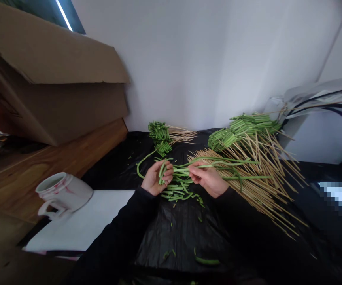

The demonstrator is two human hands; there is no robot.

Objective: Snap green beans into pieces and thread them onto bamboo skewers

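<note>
Holding short cut green stem pieces (161, 174), left hand (153, 179) curls fingers around them. Right hand (209, 179) pinches long thin green stems (242, 162), trailing rightward over pale thin wooden skewers (267, 194). Between and below hands, loose pile of short green lengths (175, 192) on shiny black plastic sheet (159, 233). Farther back, small skewered green bundle (159, 133) at centre, larger skewered green heap (244, 128) at right. Left: white mug with pink streaks (72, 194).

No readable text, label, brand, number or sign, pink-red marks (67, 190) on the white ceramic mug (77, 192) forming no legible lettering, pixelated bright patch (341, 199) at the right edge likewise illegible
</note>
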